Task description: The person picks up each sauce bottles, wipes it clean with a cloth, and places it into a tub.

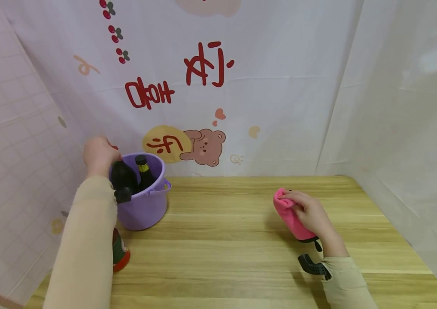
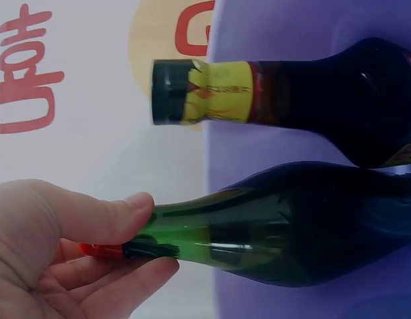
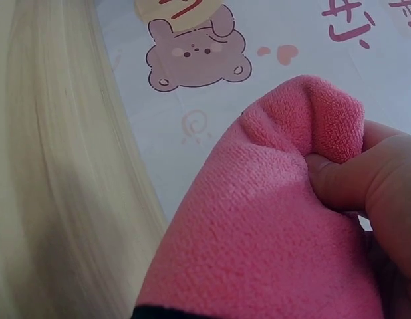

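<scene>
At the back left, my left hand [image 1: 100, 155] grips the neck of a green glass bottle [image 2: 265, 229] near its red cap. The body of that bottle is inside a purple bucket [image 1: 143, 214]; its base is hidden. Beside it in the bucket leans a dark bottle [image 1: 145, 175] with a yellow neck band and a dark cap. On the right side, my right hand [image 1: 315, 216] pinches the bunched top of a pink cloth [image 3: 252, 219], thumb pressed into its fold. The cloth has a black lower edge with a small black loop and hangs close over the table.
Partly hidden by the left forearm, a bottle with a green label and a red end [image 1: 121, 254] is on the wooden table [image 1: 210, 257] in front of the bucket. A printed white sheet [image 1: 280, 98] rises behind the table, with sheeting at both sides.
</scene>
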`<state>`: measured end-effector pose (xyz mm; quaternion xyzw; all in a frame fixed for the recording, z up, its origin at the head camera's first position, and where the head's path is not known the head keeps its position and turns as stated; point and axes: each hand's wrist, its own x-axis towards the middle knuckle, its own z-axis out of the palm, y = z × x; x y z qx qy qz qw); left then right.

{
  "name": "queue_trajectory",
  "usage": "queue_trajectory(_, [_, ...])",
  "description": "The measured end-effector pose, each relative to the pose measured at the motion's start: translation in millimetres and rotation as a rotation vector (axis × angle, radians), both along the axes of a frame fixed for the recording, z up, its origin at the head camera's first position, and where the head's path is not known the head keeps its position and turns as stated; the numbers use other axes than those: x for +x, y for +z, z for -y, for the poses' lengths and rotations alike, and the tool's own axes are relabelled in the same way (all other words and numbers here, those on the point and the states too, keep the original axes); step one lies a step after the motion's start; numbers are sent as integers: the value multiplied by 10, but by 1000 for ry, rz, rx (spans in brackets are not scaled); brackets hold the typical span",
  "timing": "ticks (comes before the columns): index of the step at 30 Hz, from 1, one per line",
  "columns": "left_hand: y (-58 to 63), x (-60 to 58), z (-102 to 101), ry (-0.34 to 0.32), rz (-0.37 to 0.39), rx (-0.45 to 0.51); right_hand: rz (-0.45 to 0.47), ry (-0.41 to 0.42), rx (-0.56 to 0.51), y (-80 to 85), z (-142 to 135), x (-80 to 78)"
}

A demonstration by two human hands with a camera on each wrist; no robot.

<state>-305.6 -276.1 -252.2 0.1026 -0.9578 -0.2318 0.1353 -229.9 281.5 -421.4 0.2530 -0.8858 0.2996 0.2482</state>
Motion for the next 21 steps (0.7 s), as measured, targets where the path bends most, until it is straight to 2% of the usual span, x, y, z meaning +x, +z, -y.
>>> queue_trajectory(8, [-96, 4, 16, 2, 31, -32, 5, 5, -5, -19, -5, -7])
queue_trajectory(21, [-36, 2, 4, -10, 88, -51, 3, 11, -2, -5, -2, 0])
